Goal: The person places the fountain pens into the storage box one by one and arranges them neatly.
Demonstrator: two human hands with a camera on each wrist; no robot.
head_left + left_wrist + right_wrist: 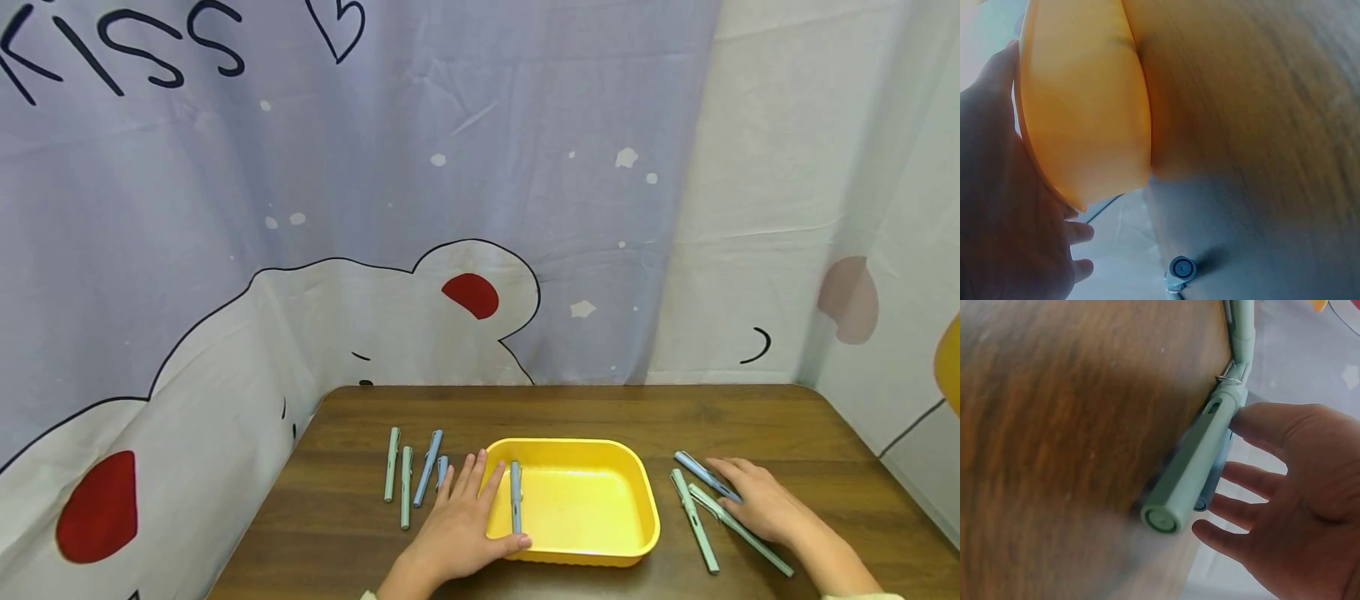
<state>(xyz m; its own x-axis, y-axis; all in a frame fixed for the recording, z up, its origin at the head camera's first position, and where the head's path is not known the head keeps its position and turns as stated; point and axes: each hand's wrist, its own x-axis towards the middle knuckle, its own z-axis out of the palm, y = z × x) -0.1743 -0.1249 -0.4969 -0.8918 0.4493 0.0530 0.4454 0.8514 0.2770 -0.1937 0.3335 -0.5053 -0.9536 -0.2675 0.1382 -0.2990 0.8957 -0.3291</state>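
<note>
My left hand (463, 525) lies along the left side of a yellow plastic tray (643, 533), fingers spread over the rim and thumb on the near edge. In the left wrist view, that hand (1016, 187) rests beside the tray wall (1085, 112). One blue pen (516, 500) lies inside the tray, near its left end. My right hand (765, 504) is at a blue pen (701, 473) on the table, thumb and fingers around its near end. Two green pens (693, 521) (742, 531) lie beside it; one green pen (1194, 462) partly covers the blue pen in the right wrist view.
Left of the tray lie two green pens (392, 464) (406, 487) and a blue pen (427, 468). Another blue pen (442, 471) is partly hidden by my left fingers. A patterned curtain (480, 167) hangs behind the brown wooden table (570, 408).
</note>
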